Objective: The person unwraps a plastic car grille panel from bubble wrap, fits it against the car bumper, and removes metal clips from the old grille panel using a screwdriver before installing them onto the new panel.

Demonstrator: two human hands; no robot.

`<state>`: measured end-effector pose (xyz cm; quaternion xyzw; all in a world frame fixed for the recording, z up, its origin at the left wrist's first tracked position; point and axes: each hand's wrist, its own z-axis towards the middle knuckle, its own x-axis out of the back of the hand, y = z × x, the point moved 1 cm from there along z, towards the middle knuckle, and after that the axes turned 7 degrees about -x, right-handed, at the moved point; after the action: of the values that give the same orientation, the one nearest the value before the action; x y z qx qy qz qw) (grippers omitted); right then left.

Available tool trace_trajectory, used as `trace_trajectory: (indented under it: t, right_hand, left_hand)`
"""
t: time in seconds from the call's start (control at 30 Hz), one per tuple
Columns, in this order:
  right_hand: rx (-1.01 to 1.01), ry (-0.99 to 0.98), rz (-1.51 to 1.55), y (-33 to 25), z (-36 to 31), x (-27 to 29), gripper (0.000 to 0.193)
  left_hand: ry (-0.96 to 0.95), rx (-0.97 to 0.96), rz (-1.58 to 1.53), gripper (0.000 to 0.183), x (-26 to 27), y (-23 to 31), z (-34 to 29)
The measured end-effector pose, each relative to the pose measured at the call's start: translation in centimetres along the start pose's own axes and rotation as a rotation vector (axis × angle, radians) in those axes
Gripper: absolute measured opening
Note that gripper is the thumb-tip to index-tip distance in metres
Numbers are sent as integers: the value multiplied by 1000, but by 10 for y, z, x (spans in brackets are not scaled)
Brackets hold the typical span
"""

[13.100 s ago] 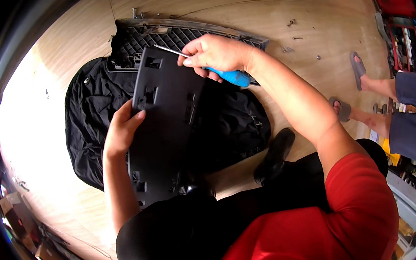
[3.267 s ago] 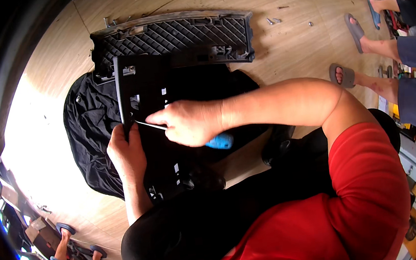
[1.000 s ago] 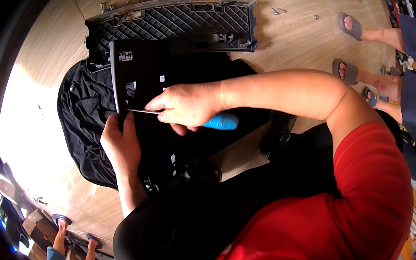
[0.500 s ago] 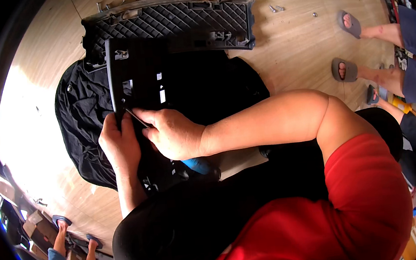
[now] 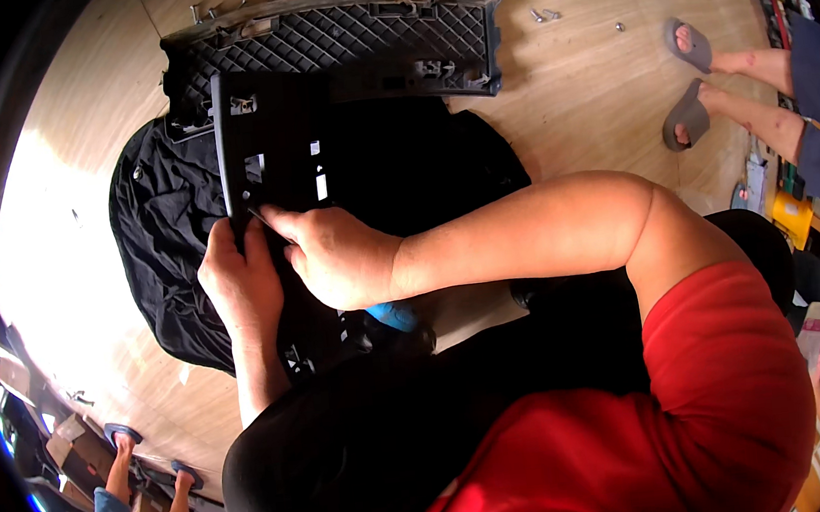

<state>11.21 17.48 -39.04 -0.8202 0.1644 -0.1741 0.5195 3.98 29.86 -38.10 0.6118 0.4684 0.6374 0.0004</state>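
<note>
A long black plastic panel (image 5: pixel 269 126) with cut-outs and metal clips stands in front of me over black cloth. My left hand (image 5: pixel 242 277) is closed on its left edge, thumb on the inner face. Against that face, close to the left thumb, my right hand (image 5: pixel 343 255) pinches a thin dark rod-like tool (image 5: pixel 256 215). Most of the tool is hidden by the fingers, so its kind does not show. A small round fastener (image 5: pixel 246 195) sits on the panel just above the tool's tip.
Beyond the panel lies a ribbed black plastic part (image 5: pixel 340 41) on the wooden floor. Loose screws (image 5: pixel 545 15) lie to its right. Black cloth (image 5: pixel 163 250) spreads underneath. Another person's sandalled feet (image 5: pixel 688 116) are at the right; someone else's legs (image 5: pixel 123 501) are at lower left.
My right hand has shifted slightly up, and less of the thin tool shows. The panel has moved a little right. At the right, the other person's nearer foot has turned and moved.
</note>
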Motion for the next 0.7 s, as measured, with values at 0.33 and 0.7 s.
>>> trace_trajectory:
  t: [0.33, 0.7]
  right_hand:
    - [-165, -20, -51, -9, -7, -8, 52]
    - [-7, 84, 145, -11, -20, -14, 41]
  left_hand:
    - [3, -16, -6, 16, -2, 0, 0]
    - [50, 22, -75, 21, -6, -12, 8]
